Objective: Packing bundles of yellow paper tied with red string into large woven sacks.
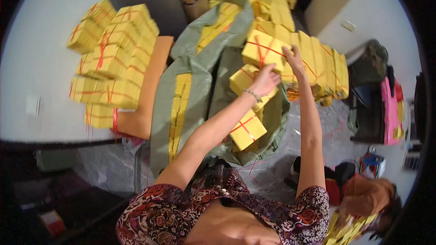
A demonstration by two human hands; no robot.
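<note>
A thick bundle of yellow paper (272,45), tied crosswise with red string, is between my hands over the open mouth of a grey-green sack (284,109). My right hand (294,59) grips its right side, fingers bent over the edge. At its near edge is my left hand (267,82), with a bracelet on the wrist and fingers curled against the bundle; part of the grip is hidden. Just below, another tied bundle (240,78) lies partly under my left hand. Nearer to me, a further bundle (247,132) rests in the sack.
Tied yellow bundles (118,59) are stacked on an orange-brown surface (147,95) at left. Two filled green sacks (161,122) lie alongside, yellow showing through their openings. More yellow stacks (313,59) stand behind at right. Another person (370,195) is at lower right, beside yellow paper.
</note>
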